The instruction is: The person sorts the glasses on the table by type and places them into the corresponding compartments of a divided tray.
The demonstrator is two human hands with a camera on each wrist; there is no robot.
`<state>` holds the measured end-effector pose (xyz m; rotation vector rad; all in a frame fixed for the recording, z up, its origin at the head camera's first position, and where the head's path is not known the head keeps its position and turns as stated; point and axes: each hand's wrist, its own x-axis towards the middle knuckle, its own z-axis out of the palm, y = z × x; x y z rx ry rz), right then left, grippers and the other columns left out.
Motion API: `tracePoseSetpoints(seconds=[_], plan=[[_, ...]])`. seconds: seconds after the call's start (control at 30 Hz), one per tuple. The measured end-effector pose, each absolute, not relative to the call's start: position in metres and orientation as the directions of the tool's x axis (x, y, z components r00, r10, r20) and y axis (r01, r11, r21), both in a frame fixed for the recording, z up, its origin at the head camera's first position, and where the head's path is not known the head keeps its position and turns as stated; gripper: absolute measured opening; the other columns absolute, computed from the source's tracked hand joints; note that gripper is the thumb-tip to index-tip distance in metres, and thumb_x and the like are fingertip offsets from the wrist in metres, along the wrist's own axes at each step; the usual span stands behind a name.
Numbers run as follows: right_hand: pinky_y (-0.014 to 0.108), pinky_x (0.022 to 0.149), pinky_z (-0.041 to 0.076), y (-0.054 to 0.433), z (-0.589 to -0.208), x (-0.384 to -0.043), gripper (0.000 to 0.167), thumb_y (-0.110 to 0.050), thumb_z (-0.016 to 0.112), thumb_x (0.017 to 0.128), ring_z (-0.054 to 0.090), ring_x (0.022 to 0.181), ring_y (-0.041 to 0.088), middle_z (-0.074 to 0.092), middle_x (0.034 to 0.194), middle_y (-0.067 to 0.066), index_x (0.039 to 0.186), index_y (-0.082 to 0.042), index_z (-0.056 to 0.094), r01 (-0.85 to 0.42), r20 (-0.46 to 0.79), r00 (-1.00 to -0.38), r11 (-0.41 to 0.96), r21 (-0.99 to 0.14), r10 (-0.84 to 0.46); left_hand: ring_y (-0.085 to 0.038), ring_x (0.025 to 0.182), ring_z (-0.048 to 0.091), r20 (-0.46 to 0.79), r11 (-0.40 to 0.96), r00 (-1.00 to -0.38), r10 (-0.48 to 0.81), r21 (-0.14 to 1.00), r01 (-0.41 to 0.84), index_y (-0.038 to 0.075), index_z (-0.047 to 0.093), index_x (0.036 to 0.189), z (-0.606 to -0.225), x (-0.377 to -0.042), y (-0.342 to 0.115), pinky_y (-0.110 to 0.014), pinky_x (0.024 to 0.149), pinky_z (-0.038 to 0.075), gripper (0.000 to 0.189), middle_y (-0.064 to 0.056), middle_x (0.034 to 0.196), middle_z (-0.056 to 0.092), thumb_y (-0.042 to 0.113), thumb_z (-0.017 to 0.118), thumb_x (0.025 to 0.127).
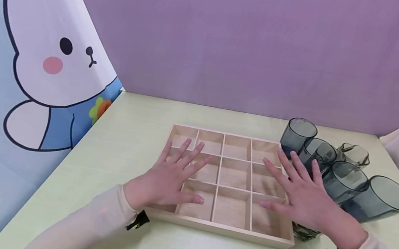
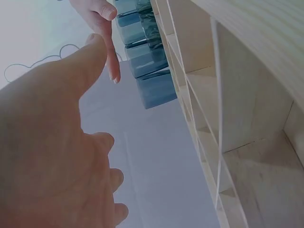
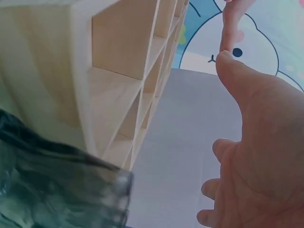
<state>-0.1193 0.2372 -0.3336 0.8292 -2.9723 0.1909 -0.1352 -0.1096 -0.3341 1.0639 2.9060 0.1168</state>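
A wooden tray (image 1: 222, 230) lies flat, thin dividers splitting it into four columns and three rows; its longer side seems to run left to right. Above the tray's left part the left hand (image 1: 169, 182) hovers, palm down, fingers spread and holding nothing. Over the tray's right edge the right hand (image 1: 303, 194) hovers likewise, fingers fanned and empty; the wrist views show a gap between each hand and the wood. The tray thus lies below both hands, while the glassware is all to its right, with the right hand much the nearer. Four smoky tumblers (image 1: 379, 199) stand there in a slanting row, a clear spouted vessel (image 1: 353, 154) behind them, and a dark glass (image 3: 61, 185) sits just beside the tray's near right corner, partly hidden. Around the tray spreads the pale tabletop (image 1: 125, 130), with a purple cloth (image 1: 250, 42) beyond its far side
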Motion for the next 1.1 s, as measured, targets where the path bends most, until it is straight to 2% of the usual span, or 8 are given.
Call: tracePoseSetpoints(seconds=[0.33, 0.43, 0.57, 0.67, 0.8, 0.9, 1.1], plan=[[0.067, 0.11, -0.015, 0.25, -0.315, -0.12, 0.092, -0.059, 0.061, 0.092, 0.001, 0.149, 0.044, 0.003, 0.166, 0.017, 0.161, -0.027, 0.01, -0.507, 0.086, -0.862, 0.856, -0.104, -0.5, -0.033, 0.151, -0.009, 0.052, 0.757, -0.761, 0.647, 0.077, 0.649, 0.026, 0.016, 0.161, -0.325, -0.131, -0.123, -0.064, 0.115, -0.006, 0.089, -0.007, 0.167, 0.001, 0.067, 0.053, 0.092], [0.069, 0.11, -0.011, 0.258, -0.309, -0.122, 0.092, -0.055, 0.063, 0.092, 0.005, 0.148, 0.045, 0.005, 0.166, 0.017, 0.161, -0.027, 0.009, -0.505, 0.08, -0.863, 0.855, -0.122, -0.499, -0.032, 0.151, -0.009, 0.089, 0.749, -0.756, 0.649, 0.101, 0.655, 0.025, 0.018, 0.16, -0.325, -0.13, -0.132, -0.064, 0.115, -0.005, 0.087, -0.006, 0.167, 0.002, 0.065, 0.055, 0.092], [0.069, 0.11, -0.01, 0.271, -0.301, -0.123, 0.093, -0.05, 0.067, 0.092, 0.006, 0.148, 0.045, 0.006, 0.165, 0.017, 0.161, -0.025, 0.01, -0.494, 0.076, -0.869, 0.854, -0.161, -0.489, -0.028, 0.151, -0.011, 0.131, 0.726, -0.744, 0.655, 0.165, 0.668, 0.024, 0.021, 0.16, -0.327, -0.13, -0.148, -0.063, 0.116, -0.004, 0.085, -0.004, 0.167, 0.001, 0.06, 0.059, 0.092], [0.071, 0.11, -0.007, 0.283, -0.298, -0.125, 0.095, -0.047, 0.069, 0.091, 0.007, 0.147, 0.047, 0.01, 0.164, 0.02, 0.161, -0.025, 0.01, -0.481, 0.087, -0.876, 0.857, -0.183, -0.474, -0.03, 0.152, -0.007, 0.14, 0.709, -0.74, 0.658, 0.214, 0.672, 0.025, 0.022, 0.159, -0.328, -0.13, -0.161, -0.064, 0.115, -0.002, 0.084, -0.004, 0.167, 0.001, 0.059, 0.061, 0.092], [0.077, 0.105, 0.004, 0.3, -0.294, -0.126, 0.097, -0.043, 0.073, 0.089, 0.014, 0.143, 0.053, 0.015, 0.162, 0.024, 0.161, -0.024, 0.01, -0.461, 0.096, -0.887, 0.862, -0.212, -0.451, -0.035, 0.151, 0.0, 0.153, 0.689, -0.739, 0.656, 0.279, 0.669, 0.029, 0.019, 0.159, -0.331, -0.13, -0.18, -0.068, 0.113, 0.001, 0.086, -0.005, 0.167, 0.003, 0.058, 0.062, 0.091], [0.08, 0.1, 0.01, 0.31, -0.291, -0.126, 0.098, -0.04, 0.074, 0.089, 0.017, 0.139, 0.057, 0.017, 0.16, 0.026, 0.161, -0.02, 0.011, -0.429, 0.08, -0.903, 0.873, -0.233, -0.423, -0.036, 0.151, 0.003, 0.177, 0.671, -0.738, 0.651, 0.32, 0.669, 0.026, 0.02, 0.159, -0.338, -0.13, -0.194, -0.069, 0.113, 0.004, 0.088, -0.006, 0.167, 0.007, 0.054, 0.067, 0.09], [0.077, 0.105, 0.002, 0.334, -0.293, -0.128, 0.099, -0.033, 0.076, 0.088, 0.01, 0.143, 0.055, 0.018, 0.158, 0.031, 0.161, -0.015, 0.012, -0.37, 0.056, -0.927, 0.877, -0.306, -0.371, -0.04, 0.149, 0.012, 0.179, 0.636, -0.776, 0.605, 0.477, 0.606, 0.018, 0.026, 0.158, -0.357, -0.128, -0.219, -0.07, 0.111, 0.015, 0.091, -0.007, 0.166, 0.012, 0.042, 0.077, 0.087]])
